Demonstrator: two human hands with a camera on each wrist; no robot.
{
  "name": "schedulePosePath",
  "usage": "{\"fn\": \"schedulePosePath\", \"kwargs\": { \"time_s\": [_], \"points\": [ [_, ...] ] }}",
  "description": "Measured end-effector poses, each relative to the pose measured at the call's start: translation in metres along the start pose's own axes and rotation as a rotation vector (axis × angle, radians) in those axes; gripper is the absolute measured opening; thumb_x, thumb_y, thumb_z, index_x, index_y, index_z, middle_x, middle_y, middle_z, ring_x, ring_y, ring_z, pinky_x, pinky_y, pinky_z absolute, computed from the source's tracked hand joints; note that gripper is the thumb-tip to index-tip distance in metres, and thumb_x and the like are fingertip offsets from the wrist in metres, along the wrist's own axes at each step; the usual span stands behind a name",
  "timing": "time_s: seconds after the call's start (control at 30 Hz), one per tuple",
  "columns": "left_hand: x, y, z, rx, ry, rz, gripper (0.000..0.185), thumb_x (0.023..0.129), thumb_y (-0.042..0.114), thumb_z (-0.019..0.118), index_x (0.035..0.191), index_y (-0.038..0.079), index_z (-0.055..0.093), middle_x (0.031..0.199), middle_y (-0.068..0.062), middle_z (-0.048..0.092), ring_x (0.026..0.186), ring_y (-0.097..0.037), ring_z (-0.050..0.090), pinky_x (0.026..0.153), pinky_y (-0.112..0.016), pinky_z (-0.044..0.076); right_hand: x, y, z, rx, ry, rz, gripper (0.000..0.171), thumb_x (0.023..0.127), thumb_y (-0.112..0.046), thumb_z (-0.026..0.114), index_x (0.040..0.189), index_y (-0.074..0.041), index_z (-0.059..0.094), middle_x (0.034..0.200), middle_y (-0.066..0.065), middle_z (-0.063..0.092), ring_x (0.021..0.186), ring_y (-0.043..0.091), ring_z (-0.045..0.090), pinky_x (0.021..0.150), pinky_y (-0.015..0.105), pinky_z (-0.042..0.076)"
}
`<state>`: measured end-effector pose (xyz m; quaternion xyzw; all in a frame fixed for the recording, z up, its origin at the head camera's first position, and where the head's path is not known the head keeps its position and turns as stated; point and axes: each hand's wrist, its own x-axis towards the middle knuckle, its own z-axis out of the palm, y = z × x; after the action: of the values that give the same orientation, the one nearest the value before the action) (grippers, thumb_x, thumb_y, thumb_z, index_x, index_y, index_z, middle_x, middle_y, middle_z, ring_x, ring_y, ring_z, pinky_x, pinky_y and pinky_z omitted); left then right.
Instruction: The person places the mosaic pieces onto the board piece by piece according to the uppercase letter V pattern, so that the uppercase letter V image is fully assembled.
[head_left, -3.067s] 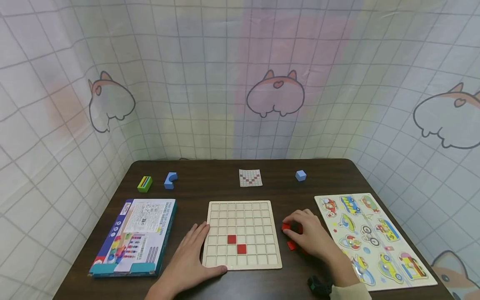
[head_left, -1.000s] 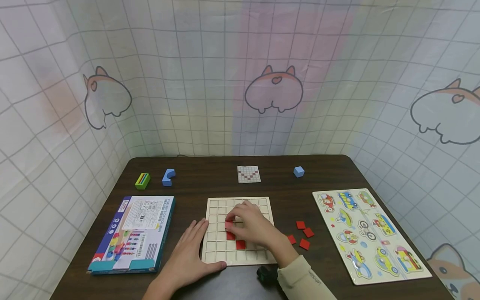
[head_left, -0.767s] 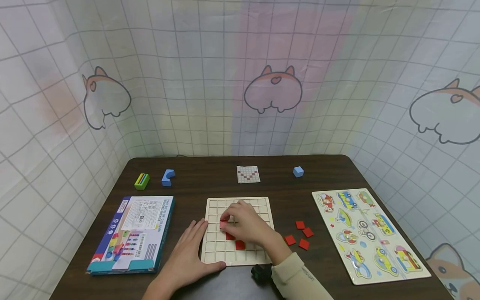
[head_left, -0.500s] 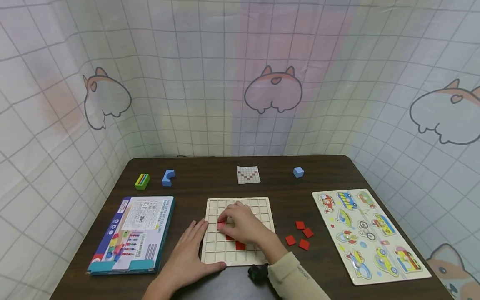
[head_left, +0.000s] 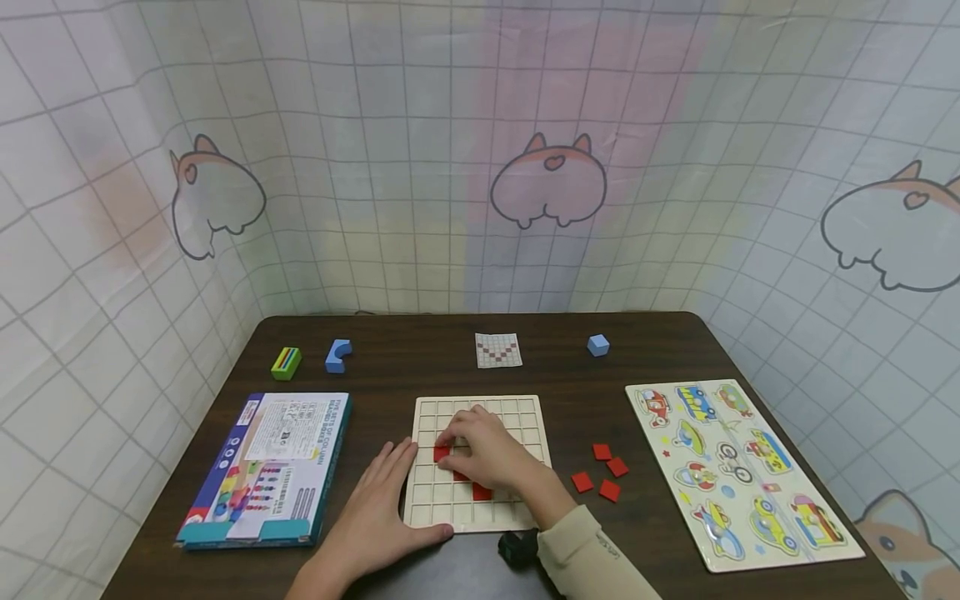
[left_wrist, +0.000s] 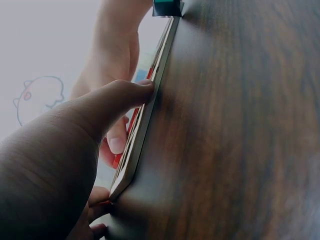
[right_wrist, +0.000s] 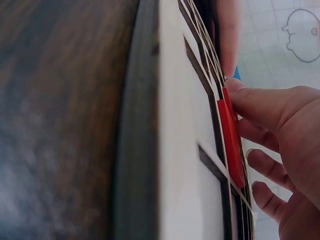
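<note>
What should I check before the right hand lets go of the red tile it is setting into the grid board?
1. Board steadied: left hand lies flat against the grid board at its left edge. Ok.
2. Tile under control: right hand fingertips rest on the red tile. Ok.
3. Tile seated flush in its cell: in the right wrist view it lies along the board face, but full seating is hidden. Cannot tell.
4. Cell matches the pattern card: card too small to read. Cannot tell.
5. More tiles within reach: four loose red tiles lie right of the board. Ok.
</note>
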<state>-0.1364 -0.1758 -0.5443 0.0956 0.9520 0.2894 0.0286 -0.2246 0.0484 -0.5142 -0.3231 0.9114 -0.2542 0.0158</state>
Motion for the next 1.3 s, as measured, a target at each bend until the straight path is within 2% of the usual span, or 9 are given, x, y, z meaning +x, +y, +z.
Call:
{"fn": "schedulePosePath", "kwargs": {
  "time_s": [0.33, 0.73, 1.07, 1.3],
  "points": [
    [0.001, 0.002, 0.0, 0.002, -0.002, -0.003, 0.14, 0.069, 0.095, 0.08, 0.175, 0.015, 0.035, 0.184, -0.004, 0.032, 0.174, -0.038, 0.02, 0.137, -0.068, 0.025, -0.002, 0.001, 0.0, -0.018, -0.009, 0.032, 0.02, 0.1, -0.037, 0.085, 0.118, -0.027, 0.084, 0.121, -0.011, 0.074, 0.116, 0.013, 0.057, 0.108, 0.043, 0.051],
    [0.001, 0.001, 0.001, 0.001, -0.004, -0.012, 0.141, 0.068, 0.097, 0.078, 0.175, 0.017, 0.035, 0.184, -0.003, 0.031, 0.174, -0.038, 0.02, 0.137, -0.069, 0.025, -0.011, 0.0, -0.01, -0.019, 0.014, 0.015, 0.03, 0.1, -0.035, 0.084, 0.127, -0.024, 0.082, 0.126, -0.008, 0.077, 0.114, 0.013, 0.058, 0.104, 0.043, 0.05],
    [0.0, 0.001, 0.002, -0.004, -0.009, -0.031, 0.141, 0.068, 0.096, 0.08, 0.175, 0.018, 0.035, 0.184, -0.003, 0.031, 0.174, -0.038, 0.02, 0.137, -0.07, 0.024, -0.032, 0.009, -0.022, 0.026, 0.042, 0.017, 0.029, 0.099, -0.034, 0.084, 0.125, -0.021, 0.081, 0.124, -0.007, 0.077, 0.116, 0.015, 0.059, 0.107, 0.049, 0.051],
    [0.0, 0.003, -0.002, -0.009, -0.016, -0.033, 0.141, 0.067, 0.096, 0.08, 0.176, 0.018, 0.033, 0.184, -0.004, 0.03, 0.174, -0.038, 0.019, 0.136, -0.071, 0.025, -0.048, 0.019, -0.03, 0.043, 0.06, 0.051, 0.027, 0.099, -0.031, 0.085, 0.124, -0.021, 0.081, 0.125, -0.008, 0.077, 0.118, 0.015, 0.057, 0.107, 0.051, 0.052]
  ]
}}
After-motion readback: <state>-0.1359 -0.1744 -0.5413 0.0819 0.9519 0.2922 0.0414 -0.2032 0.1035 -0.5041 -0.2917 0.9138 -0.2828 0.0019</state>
